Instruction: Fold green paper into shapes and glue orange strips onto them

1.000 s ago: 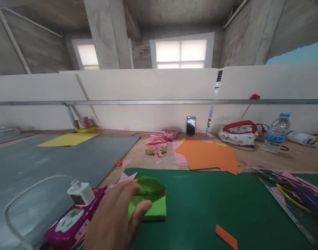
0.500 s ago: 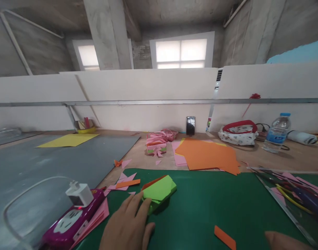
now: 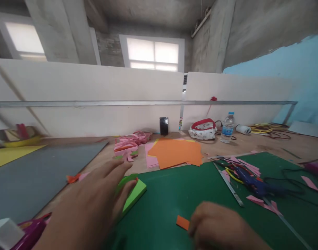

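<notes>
Bottle label (image 3: 228,131) unreadable; my left hand (image 3: 89,199) spreads over green paper (image 3: 136,195), right hand (image 3: 214,225) at near orange strip (image 3: 182,222), grip unclear.

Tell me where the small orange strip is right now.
In the head view, the small orange strip is on the green mat, low and right of centre, beside the right hand; whether they touch is unclear.

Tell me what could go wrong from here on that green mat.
1. The left hand hangs over part of the green paper piece; pressing down might crease it.
2. The orange strip is small and lies at the right hand's curled fingers, so it could slip or bend.
3. Pink scraps lie near the blue tool; moving it might scatter them.
</notes>
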`<state>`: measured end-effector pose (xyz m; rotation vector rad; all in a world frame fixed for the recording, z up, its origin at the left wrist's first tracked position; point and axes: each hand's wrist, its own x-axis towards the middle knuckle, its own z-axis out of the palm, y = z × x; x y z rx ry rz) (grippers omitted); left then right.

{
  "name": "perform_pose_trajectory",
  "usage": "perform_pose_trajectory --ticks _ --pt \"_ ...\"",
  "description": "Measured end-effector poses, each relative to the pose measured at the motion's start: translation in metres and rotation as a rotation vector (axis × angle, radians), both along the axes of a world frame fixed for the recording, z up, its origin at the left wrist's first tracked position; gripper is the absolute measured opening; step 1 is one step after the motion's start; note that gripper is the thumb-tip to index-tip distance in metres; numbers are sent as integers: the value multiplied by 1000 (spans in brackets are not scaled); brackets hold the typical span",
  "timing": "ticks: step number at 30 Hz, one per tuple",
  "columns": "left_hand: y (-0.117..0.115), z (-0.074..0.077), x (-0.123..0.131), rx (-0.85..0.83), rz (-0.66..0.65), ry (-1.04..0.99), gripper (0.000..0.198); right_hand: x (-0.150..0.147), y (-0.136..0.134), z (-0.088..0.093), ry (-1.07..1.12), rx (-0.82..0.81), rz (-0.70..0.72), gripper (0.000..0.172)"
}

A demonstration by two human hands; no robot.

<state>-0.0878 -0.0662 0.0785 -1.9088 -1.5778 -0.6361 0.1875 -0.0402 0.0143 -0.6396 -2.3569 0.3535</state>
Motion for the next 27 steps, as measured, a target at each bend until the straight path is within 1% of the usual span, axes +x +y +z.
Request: perform_pose_trajectory --ticks 1,2,4,6,7,8,10,12,13,15,17,19,22,25,27 --pt "5 7 5 -20 -7 -5 39 0 6 13 52 55 -78 30" --pt "10 12 11 -82 -4 -18 38 1 14 28 56 78 -193 29" --pt "19 17 26 -284 -9 -47 35 3 36 57 28 101 -366 22" --pt "26 14 44 -478 -70 -52 34 2 65 79 -41 147 -532 12" --pt "28 10 52 -537 -129 -41 33 -1 79 84 -71 147 -556 11" --pt "29 3 60 -585 -194 -31 31 -5 93 87 -102 147 -565 14" --pt "31 -13 73 -672 -321 4 38 -18 117 81 -201 130 -545 17" --pt "31 -33 83 -710 -422 27 51 -32 134 67 -344 105 -507 15" --pt "31 -42 87 -713 -463 36 50 -39 141 58 -424 92 -488 18" --pt "32 -59 92 -709 -517 59 33 -52 150 41 -580 75 -451 26" --pt "33 -70 96 -698 -548 78 24 -62 155 26 -715 72 -418 29" --pt "35 -77 99 -689 -558 89 17 -70 160 15 -821 79 -395 29" --pt "37 -80 101 -682 -551 113 9 -78 164 6 -923 98 -383 30" --pt "37 -79 103 -696 -565 146 12 -77 166 4 -962 123 -401 30" --pt "36 -77 104 -708 -573 158 13 -73 166 6 -959 139 -440 30"
